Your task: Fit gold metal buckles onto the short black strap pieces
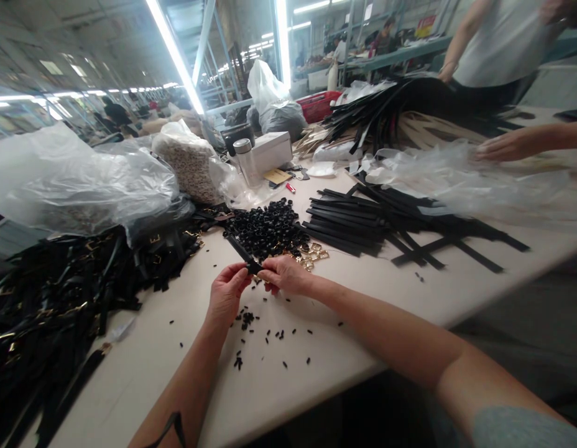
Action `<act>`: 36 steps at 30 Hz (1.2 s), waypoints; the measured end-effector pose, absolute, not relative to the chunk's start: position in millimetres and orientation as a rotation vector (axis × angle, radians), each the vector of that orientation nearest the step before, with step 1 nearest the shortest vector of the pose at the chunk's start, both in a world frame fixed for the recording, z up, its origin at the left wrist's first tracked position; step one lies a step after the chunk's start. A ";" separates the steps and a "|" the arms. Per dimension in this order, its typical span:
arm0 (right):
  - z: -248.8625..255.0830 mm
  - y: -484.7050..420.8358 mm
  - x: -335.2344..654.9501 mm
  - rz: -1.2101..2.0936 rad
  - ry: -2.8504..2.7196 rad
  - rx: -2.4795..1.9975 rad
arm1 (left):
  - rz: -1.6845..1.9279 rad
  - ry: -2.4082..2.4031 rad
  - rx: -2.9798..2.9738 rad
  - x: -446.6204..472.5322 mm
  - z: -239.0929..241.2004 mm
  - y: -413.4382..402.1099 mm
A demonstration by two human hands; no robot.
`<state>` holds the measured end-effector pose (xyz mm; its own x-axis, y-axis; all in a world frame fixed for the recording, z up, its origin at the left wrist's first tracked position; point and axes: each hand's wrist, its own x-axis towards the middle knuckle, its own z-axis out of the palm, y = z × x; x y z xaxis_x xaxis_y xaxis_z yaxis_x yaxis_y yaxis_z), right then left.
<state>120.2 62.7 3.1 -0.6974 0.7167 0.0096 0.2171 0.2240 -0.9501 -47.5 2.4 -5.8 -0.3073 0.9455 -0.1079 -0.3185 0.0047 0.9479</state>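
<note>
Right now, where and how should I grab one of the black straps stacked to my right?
Probably by its left end, coming from the left with your right hand, pinching across the narrow width. The stacked straps lie flat, roughly side by side, with those ends toward the pile of black loops; farther right, straps cross one another and could snag.
</note>
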 end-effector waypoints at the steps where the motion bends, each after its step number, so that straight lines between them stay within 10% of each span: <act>1: 3.6 62.7 120.7 1.468 -2.074 -0.854 | 1.529 1.222 0.767 -48.2 -5.5 2.1; 36: 11.2 63.6 125.5 1.223 -2.249 -0.864 | 1.397 1.429 1.184 -43.2 3.6 -6.6</act>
<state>125.5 63.6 11.2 -0.7098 0.7000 0.0784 0.3145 0.4146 -0.8539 -43.2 -6.6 3.6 -0.2462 0.9669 0.0671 0.0890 -0.0464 0.9949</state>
